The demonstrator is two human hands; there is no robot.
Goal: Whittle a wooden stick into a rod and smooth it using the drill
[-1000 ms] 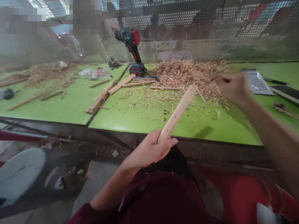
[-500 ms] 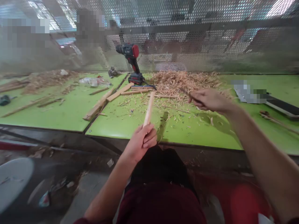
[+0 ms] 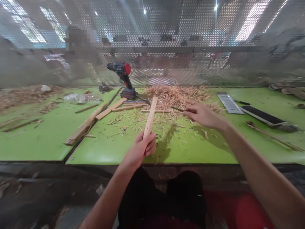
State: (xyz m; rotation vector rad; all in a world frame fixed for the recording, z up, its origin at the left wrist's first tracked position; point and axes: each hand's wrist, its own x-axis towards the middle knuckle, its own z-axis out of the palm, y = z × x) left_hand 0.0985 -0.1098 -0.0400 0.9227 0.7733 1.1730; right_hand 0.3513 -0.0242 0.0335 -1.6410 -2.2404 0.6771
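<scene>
My left hand (image 3: 145, 148) is closed around the lower end of a flat, pale wooden strip (image 3: 150, 116), which tilts up and away over the table. To the right, my right hand (image 3: 200, 116) pinches a thin, dark, narrow piece (image 3: 177, 109) that points left. Its exact kind is too small to make out. It hovers at the front of a heap of curly wood shavings (image 3: 178, 95), apart from the strip. A slim wooden stick (image 3: 156, 111) lies behind the strip.
On the green table (image 3: 95, 152), a cordless drill (image 3: 125, 79) stands upright beside wooden slats (image 3: 111, 109). Leftward lie a plastic bottle (image 3: 82, 98) and a thick wooden bar (image 3: 83, 127). At right are a phone (image 3: 263, 115), a pale packet (image 3: 230, 102) and a twig (image 3: 271, 135). Perforated mesh (image 3: 166, 63) stands behind.
The camera view has tilted up and shifted right. My left hand still grips the strip. My right hand keeps its thin piece, now pointing more level toward the left.
</scene>
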